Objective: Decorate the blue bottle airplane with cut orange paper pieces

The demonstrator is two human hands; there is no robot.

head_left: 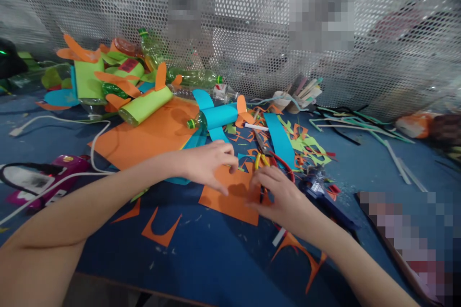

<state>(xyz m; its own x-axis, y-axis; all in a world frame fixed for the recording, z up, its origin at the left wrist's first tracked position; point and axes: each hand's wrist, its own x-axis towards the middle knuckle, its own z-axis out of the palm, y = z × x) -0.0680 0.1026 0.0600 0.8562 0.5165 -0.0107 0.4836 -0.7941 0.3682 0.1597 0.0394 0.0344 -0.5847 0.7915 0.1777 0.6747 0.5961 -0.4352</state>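
Note:
My left hand (209, 163) is over an orange sheet of paper (234, 201), its thumb and fingers spread apart. Across from it, my right hand (279, 192) hovers at the sheet's right side, slightly blurred, with curled fingers apart from the thumb and no held thing visible. Just beyond the right fingers lies a pair of pliers with yellow and red handles (264, 157), partly hidden by that hand. Behind my left hand rests a plastic bottle wrapped in blue paper (219, 116), with blue and orange paper fins.
Paper-wrapped bottles (147, 108) and a large orange sheet (151, 139) occupy the left back. A blue glue gun (326, 201) lies right; orange offcuts (163, 235) are in front. A purple device with cables (57, 184) sits left. A perforated metal screen (248, 38) stands behind.

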